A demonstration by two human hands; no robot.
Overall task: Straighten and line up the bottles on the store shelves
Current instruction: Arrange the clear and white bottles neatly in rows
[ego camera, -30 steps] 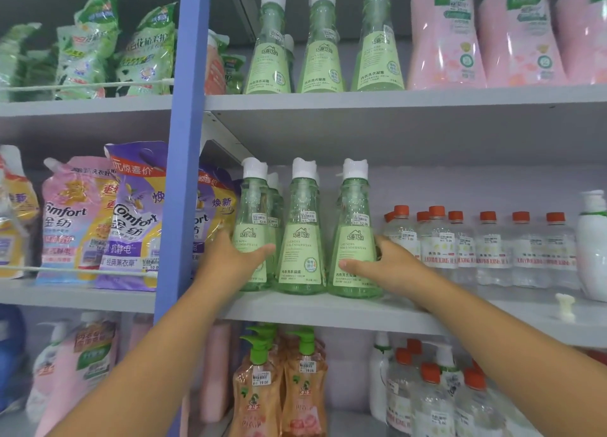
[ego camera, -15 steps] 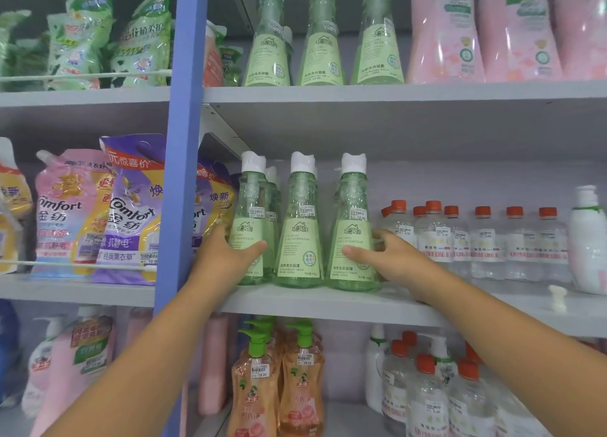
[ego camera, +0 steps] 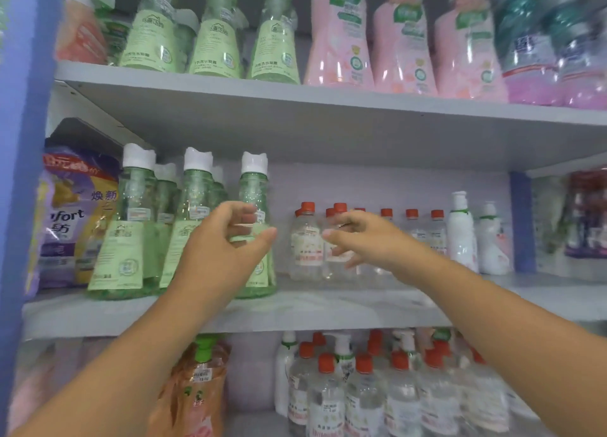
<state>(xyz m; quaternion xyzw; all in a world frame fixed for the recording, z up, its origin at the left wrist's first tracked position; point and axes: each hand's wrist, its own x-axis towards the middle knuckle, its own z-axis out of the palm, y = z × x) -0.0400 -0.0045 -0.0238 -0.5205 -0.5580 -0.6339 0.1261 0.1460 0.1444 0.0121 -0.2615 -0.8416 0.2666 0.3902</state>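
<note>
Head view shows the left hand point(ego camera: 226, 252) raised before three tall green clear-plastic bottles with white caps point(ego camera: 131, 226) standing in a row on the grey middle shelf point(ego camera: 295, 308), fingers loosely curled, holding nothing. Right hand point(ego camera: 368, 239) reaches with spread fingers toward small clear red-capped bottles point(ego camera: 307, 242) just beside the green row; contact is blurred.

**Gap between green and clear bottles on the middle shelf**

On the middle shelf point(ego camera: 230, 315), an open slot lies between the right green bottle point(ego camera: 254, 187) and the red-capped clear bottles point(ego camera: 307, 239). The upper shelf point(ego camera: 328, 121) leaves headroom above the red caps, less above the green bottles' white caps. The blue post point(ego camera: 23, 173) walls off the left. White pump bottles point(ego camera: 461, 233) crowd the right.
</note>
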